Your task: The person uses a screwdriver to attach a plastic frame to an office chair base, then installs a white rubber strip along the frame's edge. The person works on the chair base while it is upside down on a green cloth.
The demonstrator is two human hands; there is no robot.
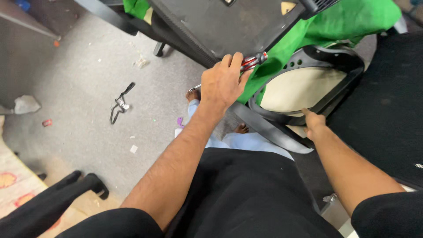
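Left grip [224, 81] clenched red-handled pliers [252, 61]; right grip [313, 123] pressed the black frame [282, 132], closure unclear. Pliers might slip and tear the green cloth [343, 26].

grey littered floor [88, 66], black strap [120, 105], patterned mat [11, 185].

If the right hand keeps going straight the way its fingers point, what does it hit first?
Likely the black chair frame: the right hand already rests at its rim, fingers pointing toward the beige panel inside it. Depth is hard to judge.
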